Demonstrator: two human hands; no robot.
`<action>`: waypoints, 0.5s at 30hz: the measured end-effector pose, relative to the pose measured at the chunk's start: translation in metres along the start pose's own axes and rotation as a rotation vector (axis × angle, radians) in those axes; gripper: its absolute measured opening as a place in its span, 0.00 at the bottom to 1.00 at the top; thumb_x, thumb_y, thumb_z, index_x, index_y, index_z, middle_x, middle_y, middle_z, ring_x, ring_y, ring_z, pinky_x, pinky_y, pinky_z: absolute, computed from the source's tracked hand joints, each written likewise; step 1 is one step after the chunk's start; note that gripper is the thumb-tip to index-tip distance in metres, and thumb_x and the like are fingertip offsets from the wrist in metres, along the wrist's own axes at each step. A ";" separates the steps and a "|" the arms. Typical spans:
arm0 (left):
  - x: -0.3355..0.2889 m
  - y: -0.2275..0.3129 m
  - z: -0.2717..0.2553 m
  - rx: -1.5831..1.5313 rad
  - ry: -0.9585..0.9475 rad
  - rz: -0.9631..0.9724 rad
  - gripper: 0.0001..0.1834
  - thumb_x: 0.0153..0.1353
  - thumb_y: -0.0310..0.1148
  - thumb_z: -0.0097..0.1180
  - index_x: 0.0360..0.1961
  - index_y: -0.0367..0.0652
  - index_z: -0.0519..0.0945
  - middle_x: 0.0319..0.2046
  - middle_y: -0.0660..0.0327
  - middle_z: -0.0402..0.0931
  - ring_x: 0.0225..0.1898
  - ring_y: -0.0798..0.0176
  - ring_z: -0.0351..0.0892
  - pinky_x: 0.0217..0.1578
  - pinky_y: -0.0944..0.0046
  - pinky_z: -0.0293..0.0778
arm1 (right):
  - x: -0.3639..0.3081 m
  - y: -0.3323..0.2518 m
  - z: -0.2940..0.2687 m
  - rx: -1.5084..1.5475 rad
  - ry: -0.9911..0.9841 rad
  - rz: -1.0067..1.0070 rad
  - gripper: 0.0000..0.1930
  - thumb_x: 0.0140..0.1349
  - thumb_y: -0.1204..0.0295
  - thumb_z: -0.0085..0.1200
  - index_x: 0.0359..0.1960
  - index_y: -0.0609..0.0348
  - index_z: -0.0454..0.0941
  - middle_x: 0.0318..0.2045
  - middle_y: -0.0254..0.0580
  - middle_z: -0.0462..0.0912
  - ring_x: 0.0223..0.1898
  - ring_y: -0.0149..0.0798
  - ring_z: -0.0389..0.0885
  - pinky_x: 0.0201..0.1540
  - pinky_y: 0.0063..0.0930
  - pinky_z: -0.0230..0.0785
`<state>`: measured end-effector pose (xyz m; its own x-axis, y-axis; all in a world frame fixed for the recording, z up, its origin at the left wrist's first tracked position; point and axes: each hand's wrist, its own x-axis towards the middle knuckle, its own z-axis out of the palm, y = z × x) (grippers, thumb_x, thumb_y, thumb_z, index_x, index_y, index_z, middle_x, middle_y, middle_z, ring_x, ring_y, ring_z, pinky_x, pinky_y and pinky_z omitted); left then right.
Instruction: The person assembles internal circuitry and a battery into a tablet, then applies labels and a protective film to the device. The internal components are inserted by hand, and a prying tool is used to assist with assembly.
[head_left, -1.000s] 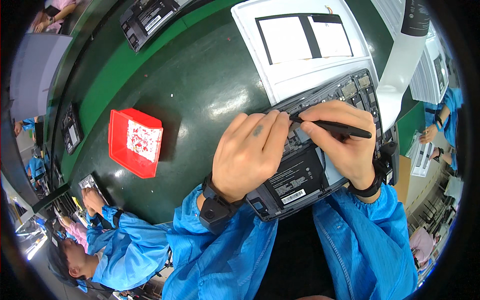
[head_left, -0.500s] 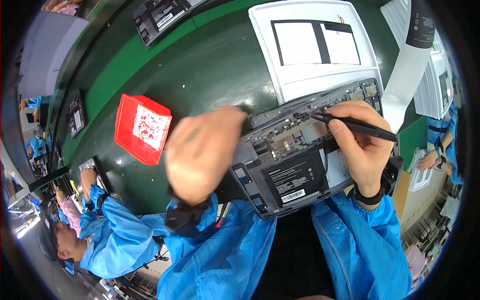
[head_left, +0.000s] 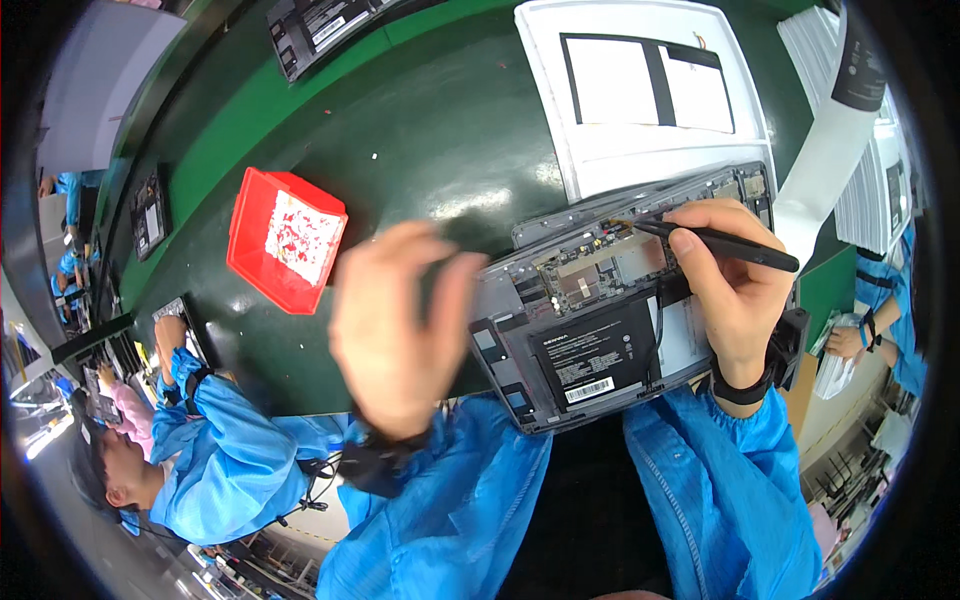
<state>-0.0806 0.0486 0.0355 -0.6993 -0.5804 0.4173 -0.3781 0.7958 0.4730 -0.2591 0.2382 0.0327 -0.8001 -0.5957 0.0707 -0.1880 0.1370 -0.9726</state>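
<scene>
An opened laptop-like device (head_left: 512, 355) lies tilted at the table's front edge, showing a circuit board (head_left: 580, 287) and a black battery (head_left: 595, 362) with a label. My right hand (head_left: 742, 295) is closed round black tweezers (head_left: 755, 250). Their tips reach the board's far edge, near some thin coloured wires (head_left: 622, 222); whether they grip a wire is too small to tell. Off the device's left side hovers my left hand (head_left: 390, 330), blurred, thumb and fingers apart, nothing visible between them. A second dark panel (head_left: 530, 234) sits partly hidden behind the device.
A red bin (head_left: 290, 240) with red-and-white bits stands to the left. Beyond the device is a white tray (head_left: 600, 172) holding flat white pouches (head_left: 612, 85). A pale strip (head_left: 825, 180) hangs at right, before stacked white trays (head_left: 868, 195). A co-worker in blue (head_left: 230, 460) sits at left.
My left hand has turned, its thumb now spread from the fingers, staying left of the device. My right hand keeps the tweezers at nearly the same spot. The view has shifted slightly.
</scene>
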 end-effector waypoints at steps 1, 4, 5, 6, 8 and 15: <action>0.005 0.011 0.012 -0.048 -0.062 0.123 0.14 0.50 0.27 0.73 0.38 0.40 0.83 0.44 0.53 0.82 0.39 0.51 0.82 0.39 0.57 0.78 | 0.000 0.002 0.000 0.005 0.021 0.000 0.07 0.59 0.81 0.66 0.39 0.67 0.85 0.35 0.37 0.84 0.26 0.17 0.73 0.24 0.10 0.59; 0.013 0.020 0.034 -0.187 -0.078 0.192 0.16 0.45 0.23 0.73 0.37 0.36 0.84 0.48 0.52 0.82 0.38 0.52 0.82 0.39 0.57 0.78 | -0.001 -0.001 0.002 -0.025 0.010 0.003 0.07 0.59 0.81 0.66 0.39 0.67 0.85 0.34 0.37 0.84 0.26 0.17 0.73 0.24 0.10 0.60; 0.015 0.023 0.040 -0.210 -0.085 0.210 0.16 0.45 0.22 0.73 0.37 0.36 0.84 0.48 0.53 0.82 0.38 0.52 0.82 0.39 0.56 0.79 | -0.001 0.000 0.002 -0.026 0.012 -0.004 0.07 0.59 0.81 0.66 0.39 0.67 0.85 0.34 0.37 0.84 0.26 0.17 0.73 0.24 0.10 0.60; 0.015 0.025 0.046 -0.237 -0.085 0.225 0.15 0.45 0.22 0.73 0.37 0.36 0.84 0.48 0.53 0.82 0.38 0.52 0.82 0.39 0.57 0.79 | 0.000 0.000 0.002 -0.034 -0.011 -0.006 0.07 0.59 0.81 0.66 0.39 0.67 0.85 0.34 0.37 0.84 0.26 0.17 0.73 0.24 0.10 0.60; 0.014 0.028 0.056 -0.266 -0.085 0.247 0.15 0.45 0.22 0.72 0.37 0.36 0.85 0.48 0.54 0.82 0.38 0.52 0.81 0.39 0.57 0.79 | 0.000 0.001 0.005 -0.019 -0.010 0.004 0.07 0.60 0.80 0.66 0.39 0.67 0.86 0.32 0.36 0.84 0.25 0.16 0.72 0.24 0.10 0.60; 0.017 0.030 0.061 -0.303 -0.087 0.304 0.14 0.45 0.20 0.72 0.36 0.37 0.85 0.47 0.55 0.83 0.38 0.53 0.81 0.38 0.57 0.79 | 0.000 -0.002 -0.001 -0.007 -0.024 0.089 0.07 0.60 0.79 0.66 0.39 0.67 0.86 0.31 0.34 0.84 0.25 0.16 0.72 0.24 0.10 0.59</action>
<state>-0.1406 0.0732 0.0096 -0.8047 -0.3001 0.5123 0.0391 0.8342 0.5501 -0.2592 0.2382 0.0346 -0.8002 -0.5994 -0.0207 -0.1210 0.1952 -0.9733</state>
